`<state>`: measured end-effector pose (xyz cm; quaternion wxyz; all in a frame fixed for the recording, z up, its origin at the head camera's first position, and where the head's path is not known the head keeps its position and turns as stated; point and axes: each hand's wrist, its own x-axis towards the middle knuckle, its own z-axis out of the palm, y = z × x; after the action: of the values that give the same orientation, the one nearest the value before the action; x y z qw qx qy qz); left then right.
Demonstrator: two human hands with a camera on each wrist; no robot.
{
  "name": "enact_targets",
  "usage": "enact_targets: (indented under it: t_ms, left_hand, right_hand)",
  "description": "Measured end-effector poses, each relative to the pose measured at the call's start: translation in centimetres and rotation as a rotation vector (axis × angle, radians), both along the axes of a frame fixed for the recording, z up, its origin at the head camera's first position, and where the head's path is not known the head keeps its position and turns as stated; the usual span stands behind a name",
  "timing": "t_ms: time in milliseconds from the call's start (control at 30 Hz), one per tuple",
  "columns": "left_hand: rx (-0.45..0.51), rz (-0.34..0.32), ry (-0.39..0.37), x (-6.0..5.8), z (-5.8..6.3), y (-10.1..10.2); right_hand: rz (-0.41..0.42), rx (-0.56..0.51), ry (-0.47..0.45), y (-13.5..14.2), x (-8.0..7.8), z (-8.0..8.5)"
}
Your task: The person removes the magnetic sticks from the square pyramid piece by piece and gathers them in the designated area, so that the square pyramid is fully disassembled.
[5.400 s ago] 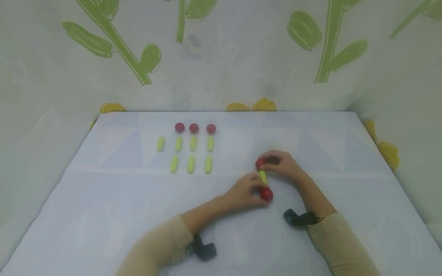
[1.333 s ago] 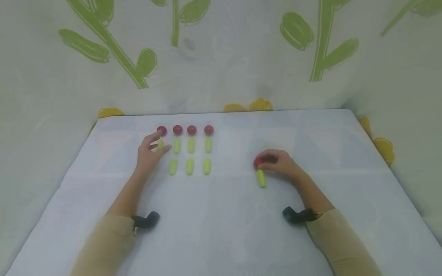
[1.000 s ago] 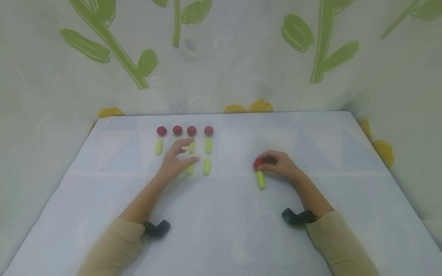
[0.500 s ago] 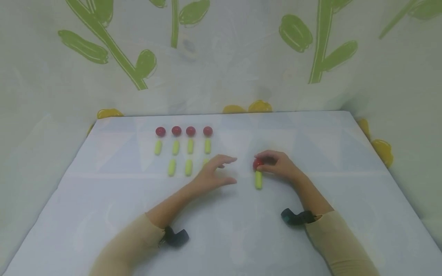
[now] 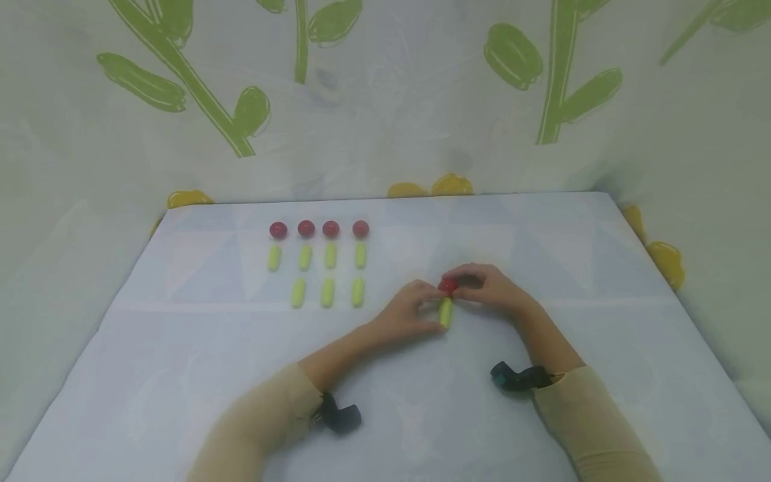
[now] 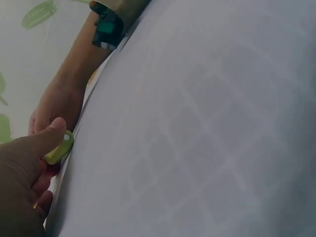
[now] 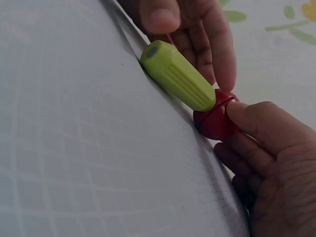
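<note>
My right hand [image 5: 490,291] pinches a red ball [image 7: 215,121] between thumb and fingers, right of the table's middle. A yellow-green magnetic rod [image 7: 180,76] extends from the ball toward the near side, a small grey metal disc in its free end. My left hand [image 5: 406,314] spans the rod from the left, fingers spread. Its thumb [image 7: 163,17] is just off the rod's free end, and its index fingertip [image 7: 227,81] is at the ball. In the left wrist view, the left thumb overlaps the rod [image 6: 59,150], hiding most of it.
Several red balls [image 5: 306,229] form a row at the back left of the white table [image 5: 385,428]. Before them lie two rows of yellow-green rods [image 5: 330,256], the nearer row [image 5: 328,292] shorter. A wall with painted leaves rises behind.
My left hand earlier held a second red ball at the rod's near end; that ball now sits leftmost in the back row. The left hand has come back right to the rod. My right hand keeps its ball.
</note>
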<state>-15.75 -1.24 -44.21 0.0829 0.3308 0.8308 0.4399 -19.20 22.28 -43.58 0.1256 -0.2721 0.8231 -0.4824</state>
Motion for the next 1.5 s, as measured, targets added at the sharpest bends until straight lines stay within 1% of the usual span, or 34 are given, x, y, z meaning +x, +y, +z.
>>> enact_targets:
  t_ms: [133,233,333,533,667,733,800,867,900,967,1033,1100,1133,1200,1300,1367,1433,1500]
  left_hand:
    - [-0.041,-0.001,0.072,0.0,-0.4,0.0]
    - [-0.051,-0.005,0.137,0.1,-0.5,0.0]
    - [-0.051,-0.008,0.169,0.1,-0.6,0.0]
    - [-0.055,-0.02,0.169,0.1,-0.5,-0.1]
    - [-0.077,-0.034,0.16,0.2,-0.4,-0.3]
    - [-0.079,-0.036,0.15,0.4,-0.4,-0.6]
    - [-0.072,-0.032,0.15,0.5,-0.3,-0.8]
    - [-0.057,-0.017,0.155,0.7,-0.3,-1.1]
    - [-0.049,-0.007,0.16,0.8,-0.3,-1.2]
    - [-0.032,0.007,0.176,0.8,-0.3,-1.6]
    - [-0.022,0.023,0.174,0.9,-0.3,-2.0]
    - [-0.017,0.036,0.162,1.0,-0.1,-2.4]
    - [-0.016,0.044,0.157,1.0,0.1,-2.6]
    - [-0.017,0.059,0.145,1.1,0.5,-3.1]
    - [-0.034,0.092,0.123,1.1,1.3,-3.8]
    - [-0.046,0.119,0.087,1.0,1.7,-4.3]
    - [-0.063,0.16,0.035,0.9,2.1,-4.9]
    - [-0.068,0.201,-0.001,0.9,2.4,-5.7]
  right_hand:
    - [-0.007,0.006,0.013,-0.2,0.0,0.1]
    - [-0.009,0.018,0.022,-0.3,-0.1,0.1]
    - [-0.012,0.016,0.021,-0.5,-0.1,0.2]
    - [0.006,-0.004,0.05,-0.6,-0.1,0.3]
    - [0.007,-0.013,0.083,-0.8,-0.1,0.2]
    - [0.004,-0.01,0.096,-1.0,0.3,0.7]
    - [0.001,-0.01,0.1,-1.4,0.8,1.4]
    - [0.005,-0.023,0.111,-1.5,0.9,1.4]
    - [0.004,-0.022,0.104,-1.7,1.1,1.8]
    - [0.012,-0.035,0.112,-1.6,0.9,1.1]
    - [0.016,-0.038,0.132,-1.4,0.5,0.2]
    - [0.013,-0.032,0.141,-1.6,0.5,0.1]
    - [0.012,-0.033,0.156,-1.6,0.3,-0.4]
    - [-0.001,-0.017,0.168,-1.8,0.4,-0.3]
    - [-0.035,0.013,0.161,-2.0,0.6,-0.2]
    - [-0.067,0.045,0.153,-2.1,0.8,-0.2]
    - [-0.099,0.057,0.129,-2.2,0.9,0.0]
    - [-0.133,0.066,0.098,-2.4,1.0,0.2]
